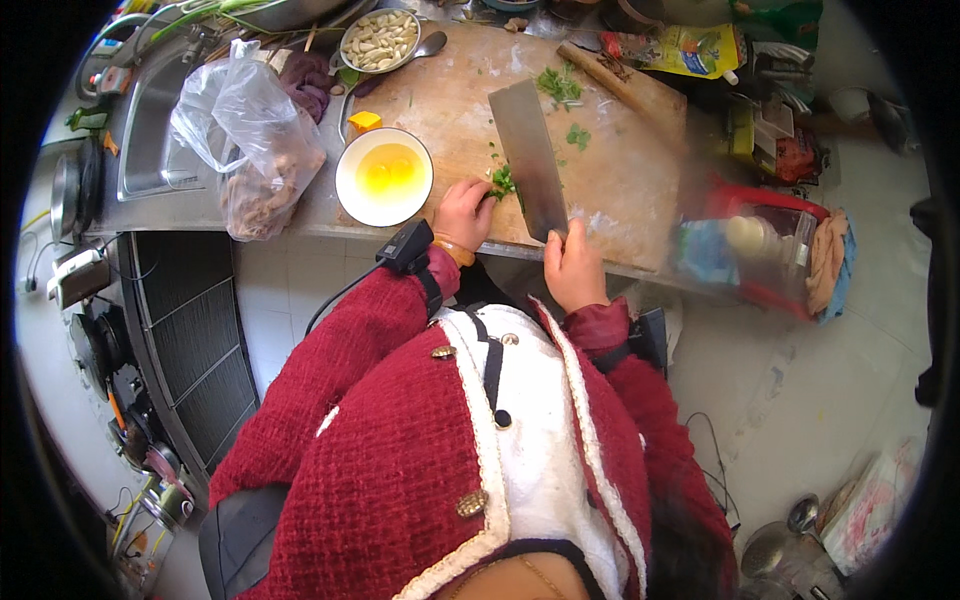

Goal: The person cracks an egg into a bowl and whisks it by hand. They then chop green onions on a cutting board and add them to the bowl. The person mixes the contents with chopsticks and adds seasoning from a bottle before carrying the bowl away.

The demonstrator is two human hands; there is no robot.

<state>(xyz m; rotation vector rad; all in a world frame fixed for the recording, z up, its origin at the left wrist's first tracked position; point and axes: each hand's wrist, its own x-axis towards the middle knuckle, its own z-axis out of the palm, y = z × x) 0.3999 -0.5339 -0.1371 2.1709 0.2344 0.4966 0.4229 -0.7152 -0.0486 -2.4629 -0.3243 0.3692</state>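
My right hand [576, 268] grips the handle of a broad cleaver [531, 154], whose blade points away from me over a wooden cutting board [450, 97]. Just left of the blade, the fingers of my left hand [463, 214] rest at a small heap of chopped green herbs [502, 181]. More leafy herbs [561, 84] lie beyond the blade, with a loose sprig [578, 136] to its right. A white bowl [384, 214] with raw eggs in it is left of my left hand, below a small orange-yellow piece [365, 121].
A wooden rolling pin [607, 79] lies across the board's far right. At the back left is a bowl of peeled garlic cloves [379, 41] with a spoon [430, 45]. A filled plastic bag [262, 150] sits beside the steel sink [146, 135]. A red container [757, 202] stands at right.
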